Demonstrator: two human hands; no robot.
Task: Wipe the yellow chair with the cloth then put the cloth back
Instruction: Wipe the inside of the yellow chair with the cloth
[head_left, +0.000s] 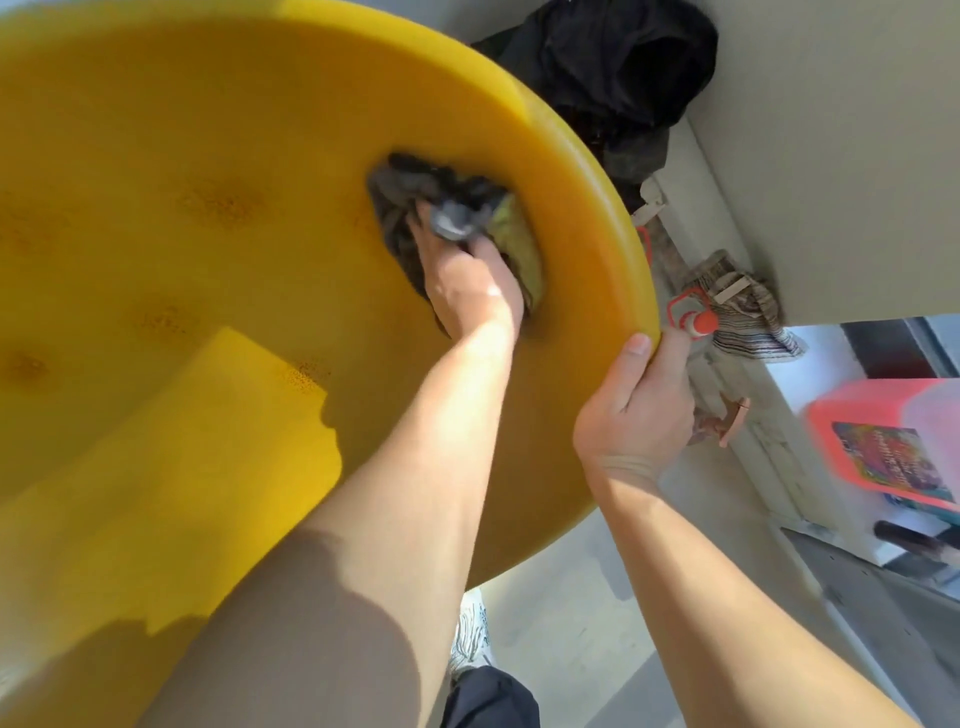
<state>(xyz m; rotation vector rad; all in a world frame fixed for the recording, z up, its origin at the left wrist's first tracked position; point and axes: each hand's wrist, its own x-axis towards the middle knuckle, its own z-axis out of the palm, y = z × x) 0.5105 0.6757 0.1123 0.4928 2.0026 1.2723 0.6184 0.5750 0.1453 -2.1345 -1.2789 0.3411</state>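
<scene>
The yellow chair (208, 234) fills the view from 12 to 9 o'clock, its smooth plastic shell tipped toward the camera. The left hand (470, 291) is closed on a bunched dark cloth (441, 208), pressing it flat against the shell just inside the rim at about 1 o'clock, likely so the wad scrubs with the palm's weight behind it. The right hand (634, 410) clamps the chair's edge at 3 o'clock, thumb on the inner face and fingers wrapped behind, probably to steady the shell against the push of wiping. I judge the wiping to be under way, with the cloth's return not yet begun.

Beyond the rim sits a bottle with a red cap (698, 319) and a red container (888, 441) bearing a colourful label; its writing is too blurred to read.
</scene>
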